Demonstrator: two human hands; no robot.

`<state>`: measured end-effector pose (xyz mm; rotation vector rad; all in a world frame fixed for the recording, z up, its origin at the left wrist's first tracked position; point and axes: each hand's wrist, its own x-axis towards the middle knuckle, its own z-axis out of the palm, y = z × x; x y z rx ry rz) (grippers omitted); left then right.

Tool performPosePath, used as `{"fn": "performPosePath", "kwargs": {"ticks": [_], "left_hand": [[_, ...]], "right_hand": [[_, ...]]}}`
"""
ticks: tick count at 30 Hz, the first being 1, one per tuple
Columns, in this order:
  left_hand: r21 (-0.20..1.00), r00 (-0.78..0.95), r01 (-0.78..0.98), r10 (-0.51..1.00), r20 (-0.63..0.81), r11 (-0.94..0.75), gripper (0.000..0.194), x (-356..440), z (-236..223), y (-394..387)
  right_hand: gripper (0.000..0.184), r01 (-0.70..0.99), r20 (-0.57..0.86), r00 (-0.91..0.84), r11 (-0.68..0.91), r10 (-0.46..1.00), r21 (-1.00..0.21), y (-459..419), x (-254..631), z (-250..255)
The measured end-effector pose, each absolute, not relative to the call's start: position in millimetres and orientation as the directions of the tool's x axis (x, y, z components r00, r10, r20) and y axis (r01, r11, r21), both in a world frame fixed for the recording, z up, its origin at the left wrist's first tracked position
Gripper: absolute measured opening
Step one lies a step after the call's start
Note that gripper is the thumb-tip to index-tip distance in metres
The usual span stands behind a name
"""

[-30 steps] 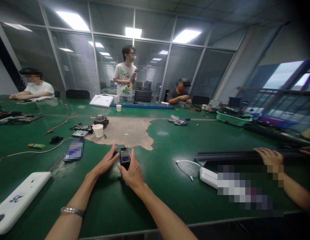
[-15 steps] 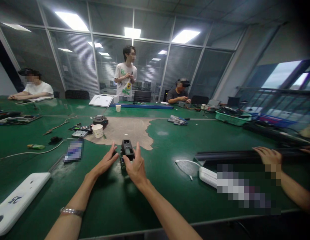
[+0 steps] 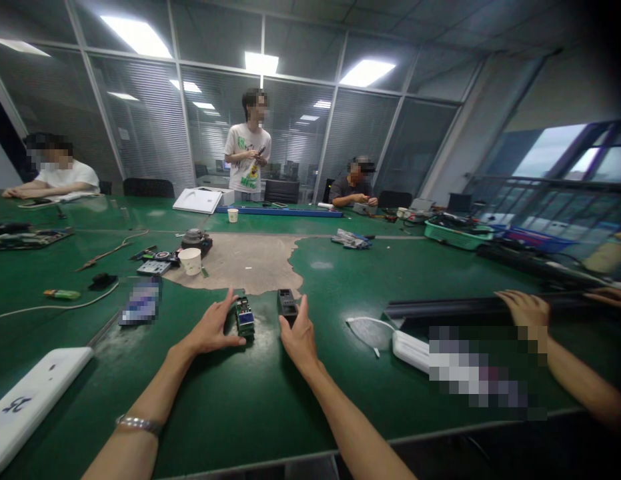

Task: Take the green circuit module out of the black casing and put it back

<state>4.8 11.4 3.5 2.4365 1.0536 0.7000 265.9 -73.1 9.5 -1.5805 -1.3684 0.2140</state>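
On the green table [image 3: 290, 393] in front of me lies a small green circuit board with a blue screen [image 3: 245, 318]. My left hand [image 3: 213, 327] rests against its left side, fingers curled round it and thumb touching its near end. A black casing [image 3: 287, 303] stands a little to the right of the board. My right hand [image 3: 297, 330] grips that casing from the near side, fingers raised beside it. A metal watch band [image 3: 137, 424] sits on my left wrist.
A white cup [image 3: 192, 261], small tools and a blurred phone [image 3: 140, 301] lie to the left. A white flat device [image 3: 25, 407] sits at the near left. A white adapter with cable [image 3: 407, 347] lies right, by another person's hand [image 3: 525, 308]. Three people are at the far side.
The black casing came off the green board: my right hand lifted it and carried it to the right. The board now lies exposed by my left hand.
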Motion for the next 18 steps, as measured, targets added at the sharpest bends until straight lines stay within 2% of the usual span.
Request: {"fn": "performPosePath", "kwargs": {"ticks": [5,8,12,18], "left_hand": [[0.57,0.589,0.527,0.754,0.29,-0.631,0.126,5.0,3.7,9.5],[0.595,0.577,0.517,0.764,0.29,-0.616,0.123,4.5,1.9,10.3],[0.568,0.559,0.562,0.782,0.276,-0.602,0.119,5.6,-2.8,13.6],[0.549,0.547,0.586,0.791,0.275,-0.596,0.118,8.0,-3.4,13.3]], "right_hand": [[0.094,0.682,0.424,0.39,0.053,0.817,-0.729,-72.5,265.0,3.1],[0.09,0.684,0.428,0.376,0.065,0.822,-0.726,-73.5,265.1,2.7],[0.085,0.658,0.407,0.367,0.075,0.836,-0.749,-76.5,261.8,11.8],[0.083,0.562,0.488,0.267,0.276,0.831,-0.779,-81.3,236.5,42.3]]}}
